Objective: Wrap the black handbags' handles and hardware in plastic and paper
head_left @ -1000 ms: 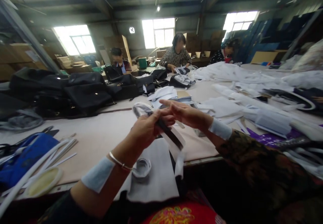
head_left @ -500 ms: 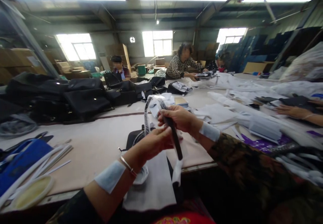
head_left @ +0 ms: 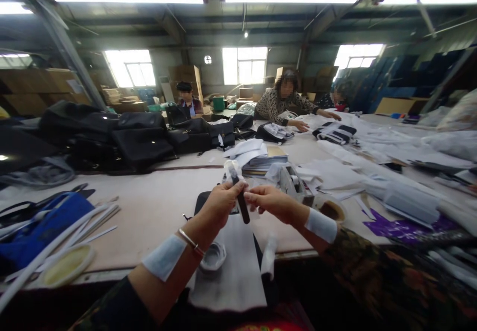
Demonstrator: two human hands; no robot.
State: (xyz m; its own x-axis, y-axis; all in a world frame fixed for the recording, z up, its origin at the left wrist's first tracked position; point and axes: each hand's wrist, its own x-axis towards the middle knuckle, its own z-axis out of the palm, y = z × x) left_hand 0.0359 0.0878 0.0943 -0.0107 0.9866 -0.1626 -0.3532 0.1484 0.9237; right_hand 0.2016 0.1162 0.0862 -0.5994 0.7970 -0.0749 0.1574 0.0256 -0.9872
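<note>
My left hand (head_left: pixel 222 203) pinches a dark brown strap (head_left: pixel 243 208), which looks like a bag handle. White, filmy wrapping (head_left: pixel 232 169) covers its far end. Close on the strap's right side, my right hand (head_left: pixel 271 204) has its thumb and fingers pressed together; a faint translucent film seems to hang at the fingertips. Under my hands lies a dark bag (head_left: pixel 201 201), partly hidden by my left arm, with a white sheet (head_left: pixel 234 276) over its near part. A white angular ring (head_left: pixel 213 256) rests on the sheet beside my left wrist.
Black bags (head_left: pixel 143 139) are piled at the back left. A blue bundle (head_left: pixel 48 224), pale strips and a shallow yellowish dish (head_left: pixel 67 266) lie left. A paper stack (head_left: pixel 263 158), a tape dispenser (head_left: pixel 294 184) and white sheets stand right. Across the table, a co-worker (head_left: pixel 285 100) reaches forward.
My right hand has moved from the strap's upper part to its right side. The pale wrapped loop no longer stands up. My view has turned left; the co-worker has put down the dark-and-white bundle.
</note>
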